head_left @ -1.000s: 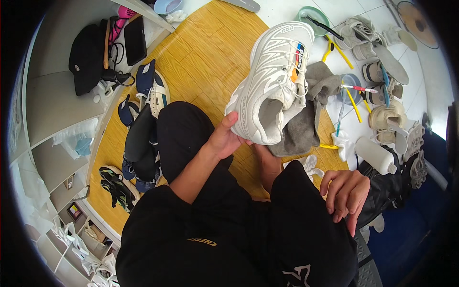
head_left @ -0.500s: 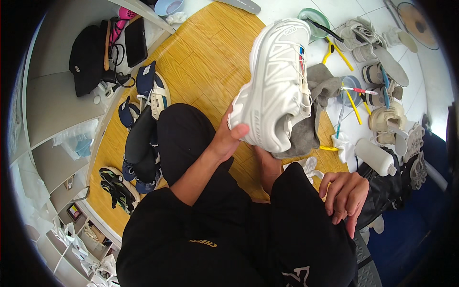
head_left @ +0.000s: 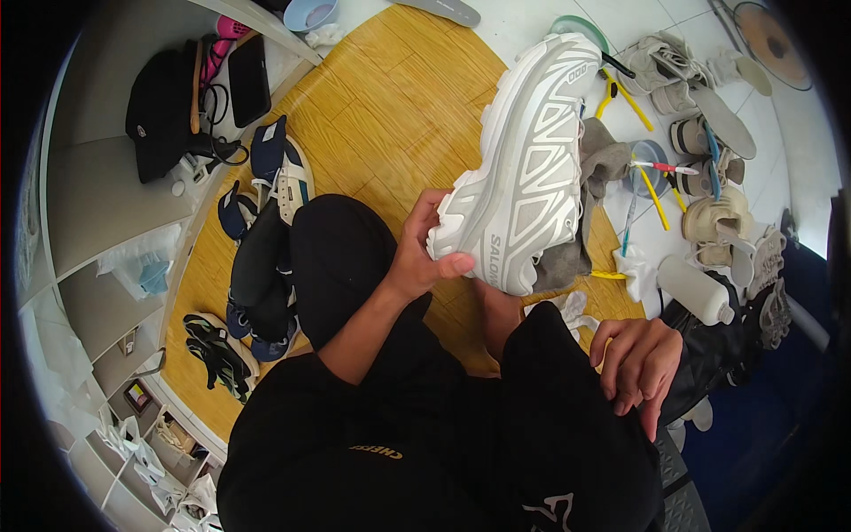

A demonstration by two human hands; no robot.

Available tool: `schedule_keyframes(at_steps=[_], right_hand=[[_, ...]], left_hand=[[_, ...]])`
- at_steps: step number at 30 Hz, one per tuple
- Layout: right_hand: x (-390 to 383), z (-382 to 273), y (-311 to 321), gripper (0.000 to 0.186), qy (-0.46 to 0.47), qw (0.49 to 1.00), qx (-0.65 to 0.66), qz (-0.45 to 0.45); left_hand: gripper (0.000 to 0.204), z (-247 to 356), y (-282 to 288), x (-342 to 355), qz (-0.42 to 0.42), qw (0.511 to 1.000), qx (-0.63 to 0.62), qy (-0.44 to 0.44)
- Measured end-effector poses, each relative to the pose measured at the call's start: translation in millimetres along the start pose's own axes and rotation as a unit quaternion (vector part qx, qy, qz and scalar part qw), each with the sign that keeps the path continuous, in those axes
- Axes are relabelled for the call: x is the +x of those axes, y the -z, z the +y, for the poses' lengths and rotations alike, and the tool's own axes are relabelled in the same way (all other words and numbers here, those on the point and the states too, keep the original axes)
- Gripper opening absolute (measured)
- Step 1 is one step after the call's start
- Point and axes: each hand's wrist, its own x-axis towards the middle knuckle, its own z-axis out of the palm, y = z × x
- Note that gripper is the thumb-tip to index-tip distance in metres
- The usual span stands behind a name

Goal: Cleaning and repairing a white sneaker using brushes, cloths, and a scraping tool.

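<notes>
A white sneaker (head_left: 529,168) hangs over the wooden floor mat, its side turned up and its toe pointing away from me. My left hand (head_left: 424,248) grips it by the heel, thumb on the side and fingers underneath. Resting on my right knee, my right hand (head_left: 636,365) holds nothing; its fingers are loosely bent and a little apart. A grey cloth (head_left: 567,264) lies beyond the sneaker, partly hidden by it. Just past my right knee is a crumpled white cloth (head_left: 567,312).
Dark shoes (head_left: 266,301) line the mat's left side beside shelves (head_left: 115,191). On the right are a white bottle (head_left: 696,289), yellow-handled brushes (head_left: 656,200), a bowl of water (head_left: 650,160), a green basin (head_left: 581,32) and several sneakers (head_left: 716,222) with loose insoles (head_left: 729,124).
My left hand has tilted the sneaker, rolling its side upward so that the opening and laces turn away. The toe has swung to the right. My right hand stays on the knee.
</notes>
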Motion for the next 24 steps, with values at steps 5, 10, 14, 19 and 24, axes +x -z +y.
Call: schedule_keyframes(at_steps=[5, 10, 14, 19, 24], right_hand=[[3.4, 6.2, 5.5, 0.039, 0.022, 1.0, -0.012, 0.013], [5.9, 12.5, 18.8, 0.072, -0.094, 0.757, -0.314, 0.565], [28.8, 50.6, 46.6, 0.067, -0.06, 0.754, -0.241, 0.608], [33.6, 42.3, 32.4, 0.057, -0.057, 0.8, -0.158, 0.577], [29.0, 43.4, 27.7, 0.055, -0.093, 0.789, -0.173, 0.582]], left_hand=[[0.089, -3.0, 7.3, -0.3, -0.092, 0.938, -0.309, 0.13], [0.089, -8.7, 9.1, 2.1, -0.226, 0.738, -0.551, 0.317], [0.084, -7.6, 16.5, -6.2, -0.268, 0.724, -0.534, 0.345], [0.079, 3.5, 12.5, -9.3, -0.251, 0.716, -0.563, 0.327], [0.078, -7.3, 19.5, -14.7, -0.219, 0.746, -0.558, 0.289]])
